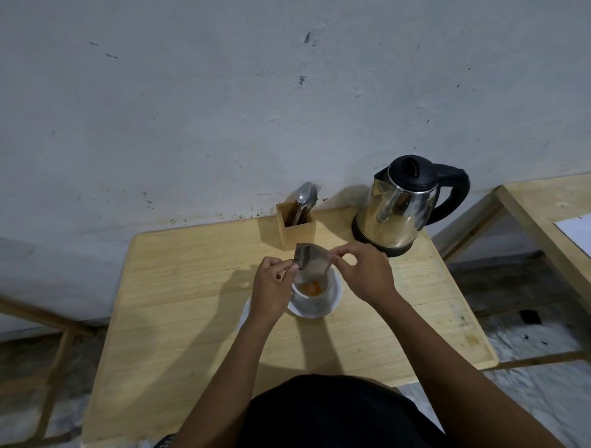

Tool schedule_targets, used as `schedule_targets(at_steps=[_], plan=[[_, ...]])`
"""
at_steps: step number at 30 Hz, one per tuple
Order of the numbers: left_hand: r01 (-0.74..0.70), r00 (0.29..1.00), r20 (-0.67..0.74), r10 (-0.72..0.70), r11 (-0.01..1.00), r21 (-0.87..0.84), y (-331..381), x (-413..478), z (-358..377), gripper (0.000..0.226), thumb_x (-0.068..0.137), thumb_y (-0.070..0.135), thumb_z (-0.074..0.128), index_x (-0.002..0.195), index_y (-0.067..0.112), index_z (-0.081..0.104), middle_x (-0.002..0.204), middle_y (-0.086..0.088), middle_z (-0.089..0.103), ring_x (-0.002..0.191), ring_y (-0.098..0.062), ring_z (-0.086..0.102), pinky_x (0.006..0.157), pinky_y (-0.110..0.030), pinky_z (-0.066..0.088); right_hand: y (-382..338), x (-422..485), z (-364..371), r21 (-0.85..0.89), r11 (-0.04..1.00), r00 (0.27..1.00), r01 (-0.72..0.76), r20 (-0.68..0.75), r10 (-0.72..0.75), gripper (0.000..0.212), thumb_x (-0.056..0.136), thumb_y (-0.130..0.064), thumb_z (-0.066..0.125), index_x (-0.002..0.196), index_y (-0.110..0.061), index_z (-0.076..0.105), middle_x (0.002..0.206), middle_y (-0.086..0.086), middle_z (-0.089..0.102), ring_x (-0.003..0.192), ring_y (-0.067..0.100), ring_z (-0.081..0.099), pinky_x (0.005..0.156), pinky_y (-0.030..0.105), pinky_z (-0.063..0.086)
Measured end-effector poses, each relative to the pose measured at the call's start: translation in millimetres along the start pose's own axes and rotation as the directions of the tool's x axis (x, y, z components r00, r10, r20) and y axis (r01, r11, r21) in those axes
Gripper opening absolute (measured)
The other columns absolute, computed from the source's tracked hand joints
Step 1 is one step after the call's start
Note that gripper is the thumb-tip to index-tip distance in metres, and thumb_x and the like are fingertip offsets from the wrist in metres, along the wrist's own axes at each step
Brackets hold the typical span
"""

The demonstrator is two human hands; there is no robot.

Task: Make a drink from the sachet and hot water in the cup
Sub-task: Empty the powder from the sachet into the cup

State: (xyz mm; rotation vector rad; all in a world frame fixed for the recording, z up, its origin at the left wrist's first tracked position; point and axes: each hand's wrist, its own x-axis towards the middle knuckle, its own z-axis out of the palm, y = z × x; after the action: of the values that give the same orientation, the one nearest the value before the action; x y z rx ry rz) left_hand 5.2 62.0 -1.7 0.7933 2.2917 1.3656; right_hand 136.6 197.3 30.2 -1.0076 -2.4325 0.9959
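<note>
A white cup [323,302] stands on a white saucer [245,315] in the middle of the wooden table [179,319]. Orange powder [87,0] lies in the cup's bottom [311,288]. A silvery sachet [311,260] is held tilted directly over the cup's mouth. My left hand [271,287] pinches the sachet's left edge, and my right hand [364,271] pinches its right corner. A steel electric kettle [396,211] with a black lid and handle stands on its base at the table's back right, apart from both hands.
A wooden holder [295,230] with spoons and a fork stands behind the cup, close to the wall. Another wooden table [543,204] with a white sheet sits to the right. The floor shows beyond the table's edges.
</note>
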Motion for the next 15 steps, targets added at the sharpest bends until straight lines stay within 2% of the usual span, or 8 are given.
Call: schedule_targets(at_steps=[2,6,9,11,13,15], plan=[[0.000,1.000,-0.001,0.000,1.000,-0.010,1.1,-1.7,-0.7,0.022,0.090,0.017,0.061,0.105,0.005,0.072,0.097,-0.006,0.052,0.077,-0.009,0.050,0.065,0.000,0.038,-4.9,1.2,-2.7,-0.004,1.000,1.000,0.003,0.000,-0.003,0.004,0.086,-0.037,0.070,0.084,-0.038,0.073,0.083,-0.029,0.063,0.093,0.002,0.064,0.089,0.038,0.049],[0.012,1.000,-0.010,-0.012,1.000,-0.011,4.2,-3.3,-3.9,0.021,0.090,0.020,0.062,0.105,0.010,0.072,0.098,-0.007,0.052,0.078,-0.007,0.052,0.065,-0.002,0.038,-5.6,1.1,-5.0,-0.028,0.999,0.997,0.024,-0.072,-0.026,0.003,0.085,-0.038,0.070,0.084,-0.040,0.071,0.085,-0.026,0.065,0.090,0.004,0.062,0.089,0.048,0.049],[0.081,0.997,0.000,-0.081,0.995,-0.062,7.4,-3.6,-7.4,0.025,0.091,0.026,0.059,0.112,0.014,0.067,0.102,-0.004,0.051,0.087,-0.016,0.055,0.070,-0.012,0.041,-6.3,-1.5,-6.7,-0.005,0.996,0.995,0.083,-0.052,-0.084,0.005,0.086,-0.036,0.071,0.089,-0.040,0.072,0.084,-0.028,0.063,0.087,0.000,0.058,0.085,0.050,0.049],[0.156,0.987,-0.014,-0.158,0.984,-0.089,8.6,-6.5,-12.3,0.028,0.092,0.035,0.055,0.114,0.019,0.064,0.103,-0.003,0.053,0.084,-0.016,0.055,0.072,-0.022,0.043,-6.4,-6.1,-8.2,0.020,0.992,0.989,0.126,-0.079,-0.124,0.007,0.086,-0.033,0.071,0.091,-0.038,0.073,0.080,-0.030,0.059,0.082,-0.006,0.052,0.082,0.044,0.049],[0.231,0.971,-0.029,-0.236,0.966,-0.118,7.3,-10.0,-17.8,0.037,0.092,0.046,0.049,0.100,0.014,0.067,0.089,-0.002,0.059,0.076,-0.017,0.055,0.065,-0.026,0.042,-5.4,-13.0,-7.1,0.021,0.981,0.972,0.195,-0.136,-0.190,0.010,0.085,-0.029,0.073,0.093,-0.034,0.075,0.082,-0.029,0.059,0.082,-0.008,0.049,0.076,0.036,0.046],[0.370,0.929,0.059,-0.366,0.905,-0.210,10.2,-12.2,-25.0,0.056,0.091,0.057,0.043,0.085,0.009,0.071,0.069,0.001,0.060,0.061,-0.015,0.051,0.058,-0.027,0.038,-6.0,-21.2,-1.9,0.001,0.960,0.945,0.279,-0.178,-0.274,0.013,0.083,-0.024,0.074,0.095,-0.028,0.076,0.087,-0.020,0.062,0.084,-0.006,0.049,0.074,0.030,0.043]])
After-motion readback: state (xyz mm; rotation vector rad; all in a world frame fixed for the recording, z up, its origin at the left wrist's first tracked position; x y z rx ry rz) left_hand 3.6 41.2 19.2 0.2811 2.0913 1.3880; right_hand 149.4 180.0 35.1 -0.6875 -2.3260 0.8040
